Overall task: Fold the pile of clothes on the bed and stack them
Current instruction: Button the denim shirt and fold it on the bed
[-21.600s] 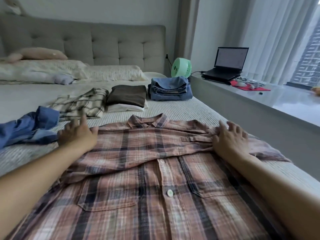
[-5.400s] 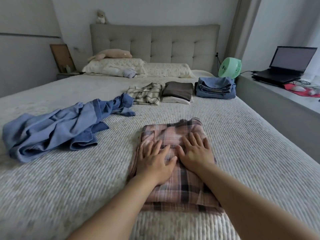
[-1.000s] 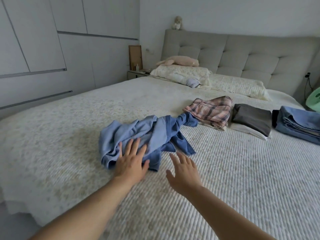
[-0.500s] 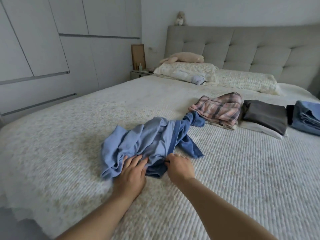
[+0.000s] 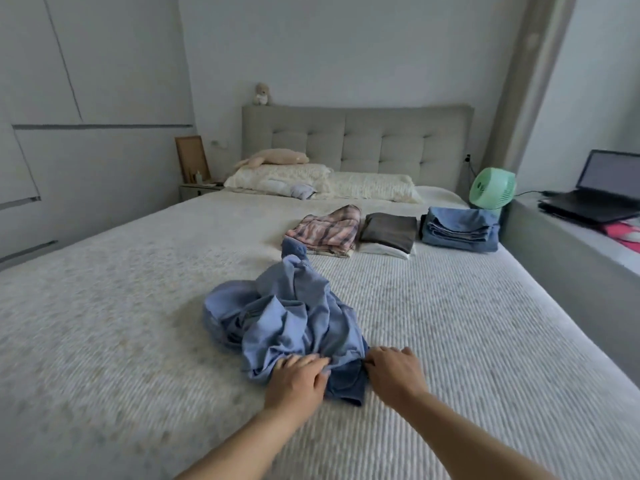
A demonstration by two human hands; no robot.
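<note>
— What have your hands got hold of?

— Your left hand (image 5: 298, 378) lies on the near edge of the crumpled blue shirt (image 5: 287, 322), fingers bent and gripping a fold of the cloth. Your right hand (image 5: 393, 370) is just beside it, at the shirt's near right corner; the fingertips curl in and seem to pinch the darker hem, though blur keeps you from seeing the pinch itself.

— And where does the shirt lie?

— In a rumpled heap on the bed (image 5: 467, 341), in the middle of the cover, with one sleeve trailing away from you toward the folded piles.

— What do you see past it?

— Three piles in a row, well apart from the shirt: a pink plaid shirt (image 5: 325, 230) on the left, a dark brown garment (image 5: 389, 230) on a white one in the middle, and folded blue clothes (image 5: 459, 228) on the right. Behind them sit the pillows (image 5: 370, 185) and the grey headboard (image 5: 356, 140), with a green fan (image 5: 491, 188) and a laptop (image 5: 602, 188) off to your right.
</note>
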